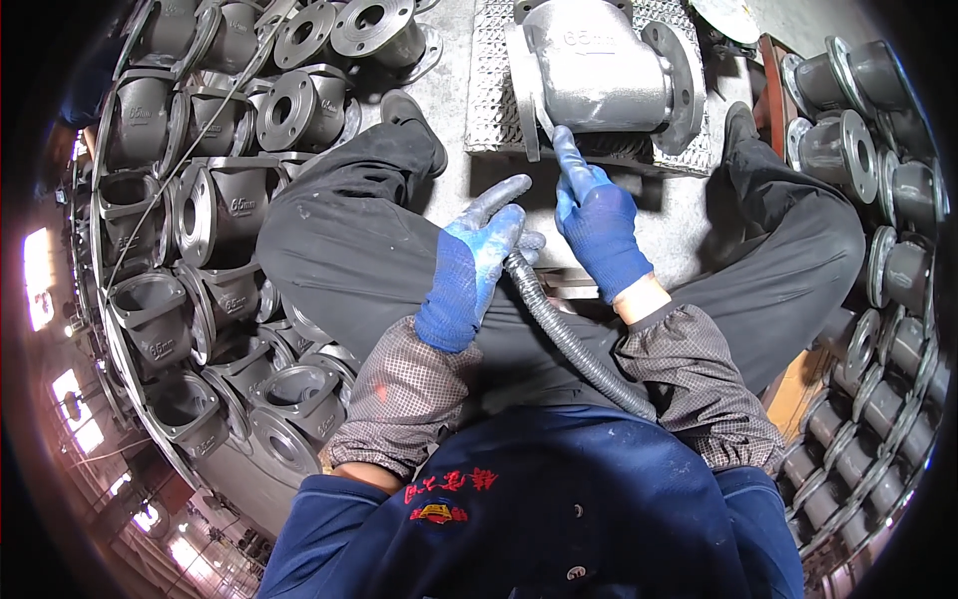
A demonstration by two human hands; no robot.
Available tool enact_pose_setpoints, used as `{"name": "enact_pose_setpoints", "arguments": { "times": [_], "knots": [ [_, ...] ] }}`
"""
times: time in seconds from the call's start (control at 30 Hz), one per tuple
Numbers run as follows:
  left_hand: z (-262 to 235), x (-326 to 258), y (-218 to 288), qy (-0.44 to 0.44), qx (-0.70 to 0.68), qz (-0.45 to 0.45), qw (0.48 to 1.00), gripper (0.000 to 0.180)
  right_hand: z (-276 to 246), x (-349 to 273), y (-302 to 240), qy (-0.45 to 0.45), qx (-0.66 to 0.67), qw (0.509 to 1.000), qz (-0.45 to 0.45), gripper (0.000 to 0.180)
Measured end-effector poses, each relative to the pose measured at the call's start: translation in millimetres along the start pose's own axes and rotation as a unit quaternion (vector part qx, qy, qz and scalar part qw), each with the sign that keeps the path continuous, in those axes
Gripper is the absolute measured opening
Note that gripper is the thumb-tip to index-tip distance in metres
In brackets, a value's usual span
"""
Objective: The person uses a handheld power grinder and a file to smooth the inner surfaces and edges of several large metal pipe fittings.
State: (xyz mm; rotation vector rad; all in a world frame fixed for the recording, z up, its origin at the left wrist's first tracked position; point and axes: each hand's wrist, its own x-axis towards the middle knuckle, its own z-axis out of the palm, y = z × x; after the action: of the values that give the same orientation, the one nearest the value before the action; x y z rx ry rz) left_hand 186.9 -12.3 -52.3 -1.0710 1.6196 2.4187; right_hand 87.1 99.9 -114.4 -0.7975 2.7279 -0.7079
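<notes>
Casting (599, 75), flanged, its upper face bearing a raised marking (589, 42), on the textured surface (489, 100). Nearer than it: left grip (477, 240) curled around a corrugated hose (569, 334); right grip (601, 215) at its near edge, grasp indeterminable; jacket (609, 479) with red embroidered characters (454, 483). Similar castings (239, 203) crowd both sides.

Flanged casting (599, 75) cut off @ top edge; hose (564, 334) tip hid. by L hand (474, 245).
</notes>
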Motion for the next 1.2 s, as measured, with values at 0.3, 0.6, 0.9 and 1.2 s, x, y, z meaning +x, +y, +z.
{"name": "enact_pose_setpoints", "arguments": {
  "times": [0.3,0.6,0.9,1.2],
  "knots": [
    [2,2,0,-0.004,-0.005,0.006,1.0,0.036,6,1,6,0.062,0.172,0.983,-0.035,0.047],
    [6,0,5,0.019,0.029,0.0,0.999,0.04,-35,3,-12,0.033,0.518,0.846,0.119,0.039],
    [34,-37,29,0.069,0.065,0.109,0.99,0.035,-90,11,-8,-0.29,0.504,0.802,0.14,0.023],
    [49,-47,9,-0.172,0.208,0.299,0.915,0.025,-86,24,-8,-0.413,0.565,0.712,-0.056,0.03]
  ]
}}
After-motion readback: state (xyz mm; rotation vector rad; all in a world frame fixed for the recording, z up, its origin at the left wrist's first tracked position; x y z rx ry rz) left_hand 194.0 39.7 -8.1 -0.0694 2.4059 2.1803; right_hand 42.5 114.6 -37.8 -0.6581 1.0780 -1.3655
